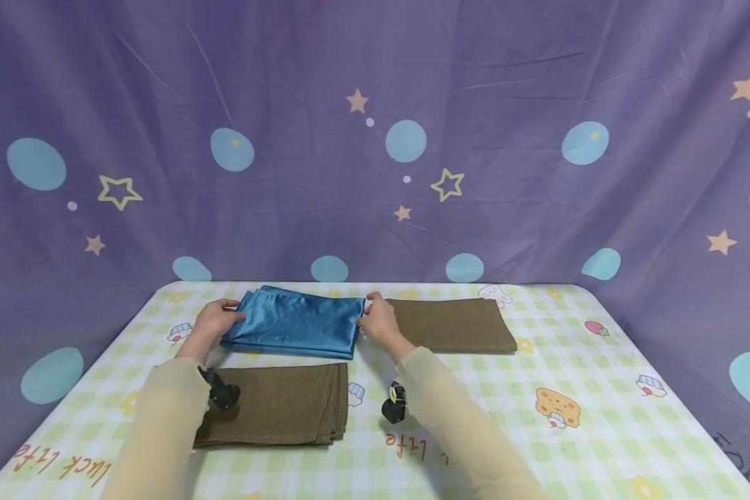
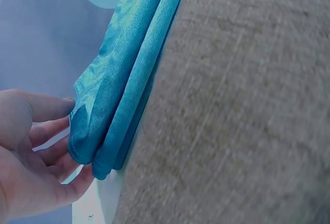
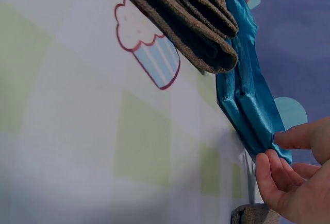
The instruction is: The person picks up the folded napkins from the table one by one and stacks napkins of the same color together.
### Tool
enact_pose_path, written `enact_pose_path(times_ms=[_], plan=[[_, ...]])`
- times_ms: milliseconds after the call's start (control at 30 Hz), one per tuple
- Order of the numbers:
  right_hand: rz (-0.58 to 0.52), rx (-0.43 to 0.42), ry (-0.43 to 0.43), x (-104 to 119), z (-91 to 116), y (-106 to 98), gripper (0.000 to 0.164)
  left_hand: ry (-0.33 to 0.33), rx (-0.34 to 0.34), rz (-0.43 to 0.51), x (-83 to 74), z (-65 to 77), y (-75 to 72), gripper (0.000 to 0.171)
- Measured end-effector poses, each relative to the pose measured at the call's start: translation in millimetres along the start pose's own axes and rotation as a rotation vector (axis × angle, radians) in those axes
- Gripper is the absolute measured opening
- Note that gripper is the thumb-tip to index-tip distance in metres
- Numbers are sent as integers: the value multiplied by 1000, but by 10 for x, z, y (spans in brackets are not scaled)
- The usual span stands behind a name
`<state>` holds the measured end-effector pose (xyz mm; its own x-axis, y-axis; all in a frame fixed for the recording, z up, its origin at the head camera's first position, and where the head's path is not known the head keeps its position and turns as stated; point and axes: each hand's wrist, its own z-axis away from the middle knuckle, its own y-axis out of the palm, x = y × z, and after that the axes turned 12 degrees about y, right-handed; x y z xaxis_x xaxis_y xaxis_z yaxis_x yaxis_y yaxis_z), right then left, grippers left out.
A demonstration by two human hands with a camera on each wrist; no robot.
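We see both hands at the two ends of a folded blue cloth [image 1: 300,323], which lies between them. The left hand [image 1: 215,321] holds its left end, thumb on the upper layer and the other fingers bent around the edge, while the right hand [image 1: 381,321] pinches the opposite end between thumb and fingertips. We find the cloth shiny, creased on top, with several layers stacked along its near edge. Just beyond the right hand, on its outer side, we see a folded brown cloth [image 1: 456,325], its inner end partly covered by that hand. Closer to us than the hands lies a second brown cloth [image 1: 281,406], also folded, its layers showing at the right end and its left end partly behind the left sleeve [image 1: 162,423]. The right sleeve [image 1: 469,430] reaches in from the other side. Under everything we see a checked tablecloth [image 1: 487,417], and past the hands hangs a purple curtain [image 1: 500,90] with stars and blue spots.
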<state>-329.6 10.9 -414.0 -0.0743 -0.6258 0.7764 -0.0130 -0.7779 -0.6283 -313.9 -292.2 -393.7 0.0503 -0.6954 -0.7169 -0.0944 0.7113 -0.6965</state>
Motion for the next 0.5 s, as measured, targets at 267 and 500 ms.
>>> enact_pose_path(times_ms=[267, 500], plan=[[-6, 60, -30, -10, 94, -61, 32, 31, 38, -6, 29, 46, -99, 46], [28, 138, -87, -21, 249, -104, 27, 40, 69, -30, 20, 163, -169, 44]])
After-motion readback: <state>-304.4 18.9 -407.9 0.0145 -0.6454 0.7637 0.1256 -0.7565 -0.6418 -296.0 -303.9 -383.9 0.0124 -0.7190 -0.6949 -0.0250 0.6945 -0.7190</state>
